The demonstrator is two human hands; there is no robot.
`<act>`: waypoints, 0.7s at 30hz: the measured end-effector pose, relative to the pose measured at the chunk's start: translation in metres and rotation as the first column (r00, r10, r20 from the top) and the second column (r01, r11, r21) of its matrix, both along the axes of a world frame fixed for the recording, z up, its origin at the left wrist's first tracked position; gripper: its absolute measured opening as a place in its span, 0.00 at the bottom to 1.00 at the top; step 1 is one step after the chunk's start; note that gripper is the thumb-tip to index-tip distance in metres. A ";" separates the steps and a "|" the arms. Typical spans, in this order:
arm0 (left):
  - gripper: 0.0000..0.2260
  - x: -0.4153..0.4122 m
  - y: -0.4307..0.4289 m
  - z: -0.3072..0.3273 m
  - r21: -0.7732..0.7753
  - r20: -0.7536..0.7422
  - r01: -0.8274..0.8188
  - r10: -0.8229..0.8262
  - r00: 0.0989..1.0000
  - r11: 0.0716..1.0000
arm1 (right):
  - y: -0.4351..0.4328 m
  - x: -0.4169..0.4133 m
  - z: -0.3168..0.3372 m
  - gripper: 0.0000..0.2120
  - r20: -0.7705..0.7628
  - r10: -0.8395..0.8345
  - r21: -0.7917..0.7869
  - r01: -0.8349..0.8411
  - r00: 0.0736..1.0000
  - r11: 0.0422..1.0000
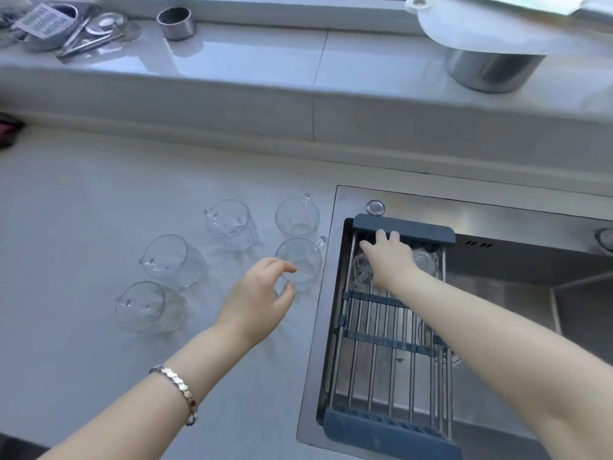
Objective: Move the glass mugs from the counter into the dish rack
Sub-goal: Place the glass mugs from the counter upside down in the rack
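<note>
Several clear glass mugs stand on the pale counter (83,210) left of the sink. The nearest to the sink is a mug (303,257) with its handle at the far right. My left hand (258,297), with a bracelet on the wrist, is open beside it, thumb and forefinger curved at its near rim. The dish rack (403,229), metal bars with blue ends, lies across the sink. Two mugs rest at its far end, one on the left (360,275) and one on the right (426,260). My right hand (388,257) hovers between them, palm down, fingers spread.
The steel sink (497,293) drops away right of the rack. On the raised sill behind stand a steel pot (491,71) under a white lid (481,31), a small steel ring (175,23) and a pile of utensils (66,31). A dark object (8,129) sits at the far left edge.
</note>
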State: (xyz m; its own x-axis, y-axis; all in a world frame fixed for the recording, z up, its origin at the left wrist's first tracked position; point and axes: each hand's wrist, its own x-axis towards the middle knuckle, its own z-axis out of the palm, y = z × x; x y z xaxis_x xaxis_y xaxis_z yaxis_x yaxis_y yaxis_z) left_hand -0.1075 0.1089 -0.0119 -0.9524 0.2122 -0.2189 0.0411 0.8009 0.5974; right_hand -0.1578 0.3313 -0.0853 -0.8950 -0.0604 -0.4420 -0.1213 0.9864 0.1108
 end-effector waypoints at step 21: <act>0.38 0.022 -0.025 -0.022 -0.255 0.204 -0.074 0.129 0.970 0.964 | -0.107 0.048 -0.012 0.38 0.217 -0.632 -0.870 0.441 0.744 0.221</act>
State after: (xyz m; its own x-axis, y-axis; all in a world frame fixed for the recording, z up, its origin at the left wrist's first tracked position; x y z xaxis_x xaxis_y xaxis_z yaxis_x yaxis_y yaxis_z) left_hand -0.0853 0.0840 -0.0338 -0.8896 0.0309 -0.4558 -0.1571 0.9161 0.3688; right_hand -0.1097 0.2240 -0.0970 -0.9146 0.2233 -0.3370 0.3999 0.3767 -0.8356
